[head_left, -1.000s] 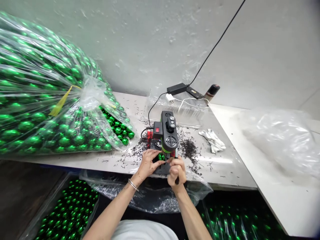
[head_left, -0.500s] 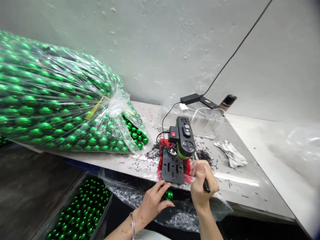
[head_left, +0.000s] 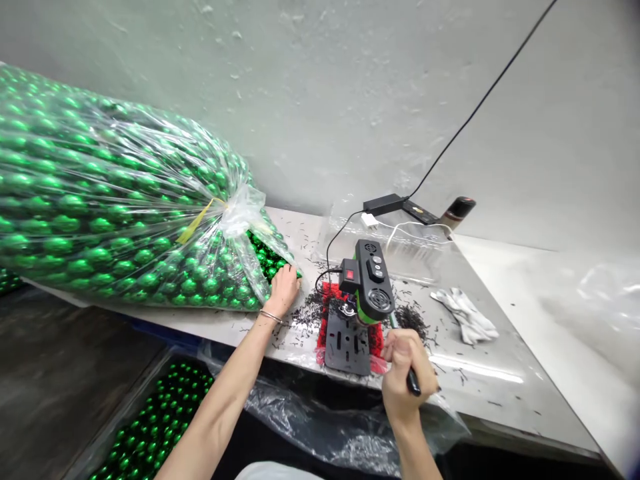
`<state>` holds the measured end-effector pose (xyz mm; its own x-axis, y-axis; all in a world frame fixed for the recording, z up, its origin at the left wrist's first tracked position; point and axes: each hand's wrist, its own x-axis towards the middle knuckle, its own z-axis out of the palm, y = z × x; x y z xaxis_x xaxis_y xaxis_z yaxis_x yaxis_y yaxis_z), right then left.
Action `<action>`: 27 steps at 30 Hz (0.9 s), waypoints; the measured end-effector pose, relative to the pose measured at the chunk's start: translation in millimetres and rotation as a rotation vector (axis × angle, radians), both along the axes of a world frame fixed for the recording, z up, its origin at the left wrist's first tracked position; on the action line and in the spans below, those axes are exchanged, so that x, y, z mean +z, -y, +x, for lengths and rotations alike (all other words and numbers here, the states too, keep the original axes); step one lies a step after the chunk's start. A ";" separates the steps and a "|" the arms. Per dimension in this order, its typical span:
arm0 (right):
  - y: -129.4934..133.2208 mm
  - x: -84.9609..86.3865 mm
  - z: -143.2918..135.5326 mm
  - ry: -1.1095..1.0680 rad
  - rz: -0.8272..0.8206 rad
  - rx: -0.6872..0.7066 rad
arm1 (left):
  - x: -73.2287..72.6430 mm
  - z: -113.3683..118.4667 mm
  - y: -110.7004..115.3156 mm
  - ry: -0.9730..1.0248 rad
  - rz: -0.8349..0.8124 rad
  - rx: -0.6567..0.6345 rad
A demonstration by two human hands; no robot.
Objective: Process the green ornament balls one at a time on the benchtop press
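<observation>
From where I stand, the left hand [head_left: 285, 288] is at the torn opening of the big clear plastic bag [head_left: 150, 180], fingers bent down among the shiny green balls [head_left: 265, 253]. I can't tell whether one is pinched there, since the fingertips are hidden. The right hand [head_left: 409, 370] is closed around the black lever handle [head_left: 413, 383] of a small press drill [head_left: 376, 283], which stands between the hands, just beyond the right one. Below its head, the slotted base plate [head_left: 347, 343] carries no ball.

I'd watch that opening: a careless tug could widen the slit, and loose balls could roll across the desk [head_left: 515, 393] and drop off the front edge. The right hand worries me too. If it leaned on the lever while the person looked left, the head could come down at the wrong moment. Black scraps [head_left: 413, 320] lie scattered near both hands; under a round ball they could make it sit crooked. The white gloves [head_left: 470, 317], beyond the right hand to its right, lie unworn.
</observation>
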<state>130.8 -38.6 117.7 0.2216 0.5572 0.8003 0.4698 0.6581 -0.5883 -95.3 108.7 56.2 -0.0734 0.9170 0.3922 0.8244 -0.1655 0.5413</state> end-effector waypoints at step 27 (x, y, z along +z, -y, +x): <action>-0.3 12.6 -3.5 -0.037 -0.064 -0.055 | -31.2 87.5 114.6 0.943 -0.322 -0.198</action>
<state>127.3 -38.3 130.4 0.2819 0.5930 0.7542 0.4811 0.5927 -0.6459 -7.8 -5.9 25.0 -0.0602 0.9981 -0.0149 0.0122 0.0157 0.9998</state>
